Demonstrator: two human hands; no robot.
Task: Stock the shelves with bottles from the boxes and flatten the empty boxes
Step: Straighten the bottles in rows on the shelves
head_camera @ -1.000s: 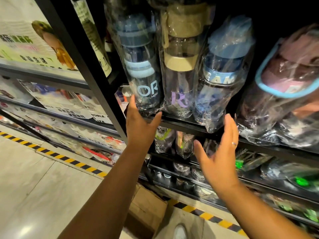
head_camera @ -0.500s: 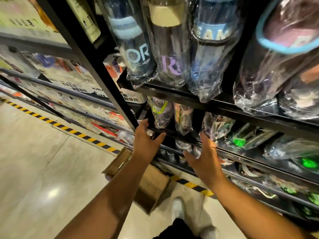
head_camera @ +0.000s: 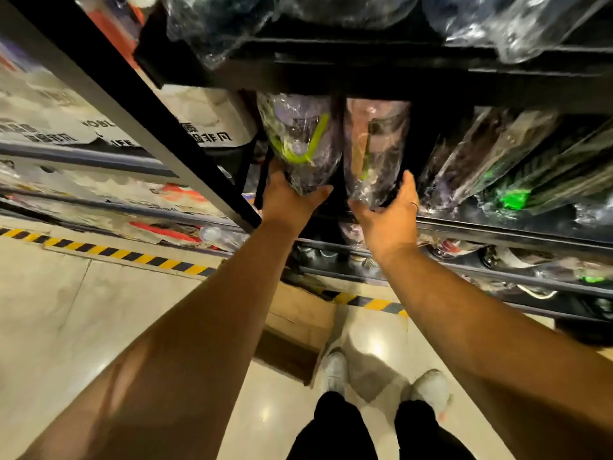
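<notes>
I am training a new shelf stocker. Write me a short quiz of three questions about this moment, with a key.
1. True or false: the left hand holds the base of the wrapped bottle with the lime-green strap.
2. Which thing does the right hand grip? A) a roll of tape B) the pinkish wrapped bottle next to the first one C) nothing
3. Fill in: the cardboard box lies on the ____ beside the white shoes.
Key: 1 true; 2 B; 3 floor.
</notes>
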